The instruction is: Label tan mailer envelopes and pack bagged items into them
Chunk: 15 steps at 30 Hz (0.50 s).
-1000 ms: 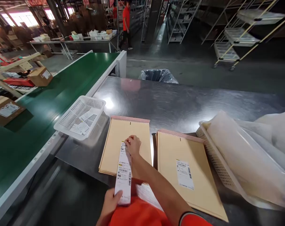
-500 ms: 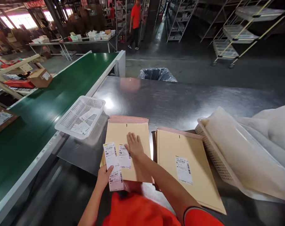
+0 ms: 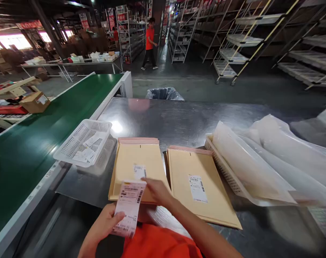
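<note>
A strip of printed shipping labels (image 3: 130, 206) is held up near my body. My left hand (image 3: 105, 220) grips its lower left side, thumb on top. At its upper right corner, the fingers of my right hand (image 3: 159, 191) pinch the strip. Behind it lies a stack of tan mailer envelopes (image 3: 134, 154) with pinkish flap edges; a white label (image 3: 139, 171), partly covered by the strip and my fingers, is on the top one. To the right, a second stack of tan mailers (image 3: 179, 165) has a label (image 3: 197, 188) on its top envelope.
A white perforated basket (image 3: 98, 126) with paper slips stands left, beside the green conveyor belt (image 3: 71, 104). On the right, a basket (image 3: 227, 175) holds translucent packaging sheets (image 3: 240, 161). Beyond the metal table (image 3: 179, 116) are a lined bin (image 3: 165, 94) and a walking person (image 3: 150, 43).
My right hand has lifted off the left mailer and moved down to the label strip's top corner. My left hand has brought the strip lower and closer. The view has tilted up and shifted right.
</note>
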Tool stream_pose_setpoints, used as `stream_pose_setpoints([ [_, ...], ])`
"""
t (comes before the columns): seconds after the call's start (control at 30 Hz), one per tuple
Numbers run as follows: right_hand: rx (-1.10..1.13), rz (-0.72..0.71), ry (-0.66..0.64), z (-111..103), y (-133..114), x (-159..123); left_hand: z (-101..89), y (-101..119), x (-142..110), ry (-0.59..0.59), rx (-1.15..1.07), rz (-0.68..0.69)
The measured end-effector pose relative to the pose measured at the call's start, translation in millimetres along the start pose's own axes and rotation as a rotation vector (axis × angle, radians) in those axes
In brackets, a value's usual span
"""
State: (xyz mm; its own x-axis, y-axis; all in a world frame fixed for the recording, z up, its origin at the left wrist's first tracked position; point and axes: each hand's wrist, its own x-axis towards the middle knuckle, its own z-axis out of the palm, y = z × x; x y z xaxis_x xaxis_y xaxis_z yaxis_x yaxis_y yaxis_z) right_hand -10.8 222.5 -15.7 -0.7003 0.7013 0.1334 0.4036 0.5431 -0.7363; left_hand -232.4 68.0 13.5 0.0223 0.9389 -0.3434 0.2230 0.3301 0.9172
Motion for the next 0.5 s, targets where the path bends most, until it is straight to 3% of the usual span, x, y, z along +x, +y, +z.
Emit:
stream_pose_setpoints([
  [0.1, -0.148, -0.073, 0.369, -67, 20, -34, 15.9, -18, 30, 0.144, 0.399, 0.105],
  [0.13, -0.220, -0.112, 0.431, -83, 31, -52, 20.5, -30, 41, 0.182, 0.516, 0.099],
  [0.2, -0.361, -0.124, 0.413, -102, 58, -95, 25.5, -58, 58, 0.198, 0.638, 0.078],
  [0.27, -0.474, -0.039, 0.316, -99, 93, -141, 24.4, -82, 66, 0.179, 0.651, 0.089],
  [0.33, -0.550, 0.056, 0.215, -82, 129, -183, 19.5, -94, 67, 0.175, 0.620, 0.099],
  [0.43, -0.636, 0.128, 0.129, -50, 166, -220, 15.3, -84, 61, 0.178, 0.525, 0.111],
  [0.5, -0.651, 0.182, 0.155, -37, 164, -215, 19.5, -62, 53, 0.158, 0.432, 0.130],
])
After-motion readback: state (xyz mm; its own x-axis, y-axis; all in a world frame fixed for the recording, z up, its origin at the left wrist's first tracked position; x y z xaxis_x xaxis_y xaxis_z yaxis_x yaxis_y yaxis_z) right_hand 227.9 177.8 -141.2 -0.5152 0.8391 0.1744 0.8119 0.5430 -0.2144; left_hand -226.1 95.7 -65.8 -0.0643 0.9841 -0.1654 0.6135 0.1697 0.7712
